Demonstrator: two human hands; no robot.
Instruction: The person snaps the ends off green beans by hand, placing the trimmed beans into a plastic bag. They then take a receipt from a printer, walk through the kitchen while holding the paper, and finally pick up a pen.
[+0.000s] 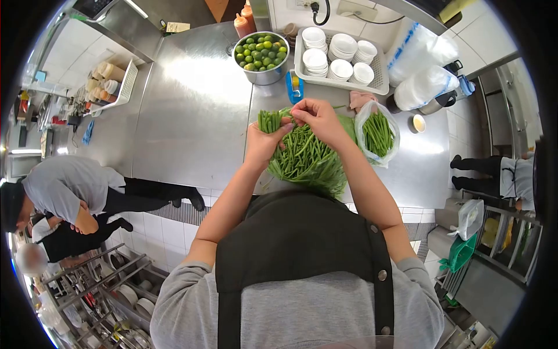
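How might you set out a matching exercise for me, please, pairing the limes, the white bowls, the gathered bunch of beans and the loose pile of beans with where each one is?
Things
1. limes
2. white bowls
3. gathered bunch of beans
4. loose pile of beans

Places
A. lying on the steel counter
B. gripped in the left hand
C. in the round metal bowl
D. stacked in the white tray

Pairs: 1-C, 2-D, 3-B, 4-A
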